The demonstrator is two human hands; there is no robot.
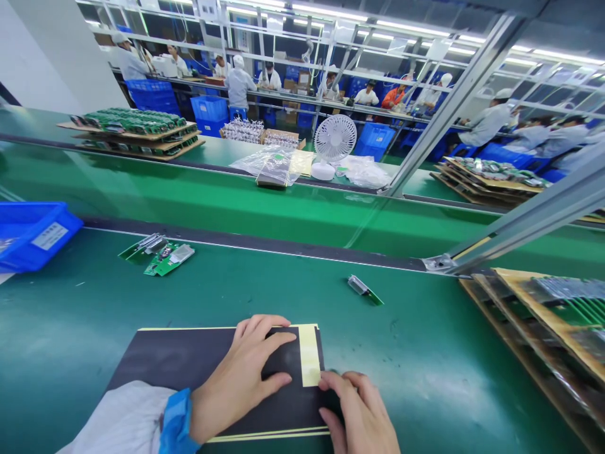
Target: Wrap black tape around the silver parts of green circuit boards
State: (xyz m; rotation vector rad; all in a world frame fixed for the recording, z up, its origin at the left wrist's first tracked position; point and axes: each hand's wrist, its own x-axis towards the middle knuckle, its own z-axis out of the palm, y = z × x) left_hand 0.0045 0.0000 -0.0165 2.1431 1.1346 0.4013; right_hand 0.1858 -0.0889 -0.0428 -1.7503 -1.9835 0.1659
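Black sheet: flat on the green table, close in front of me
My left hand: open, fingers spread, pressing the sheet
My right hand: fingertips pinching the sheet's right edge by the yellow strip

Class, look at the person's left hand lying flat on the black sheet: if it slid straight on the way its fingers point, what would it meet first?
Probably the pale yellow strip near the right edge of the black sheet: the left hand points its fingers up and rightward, stopping just short of it.
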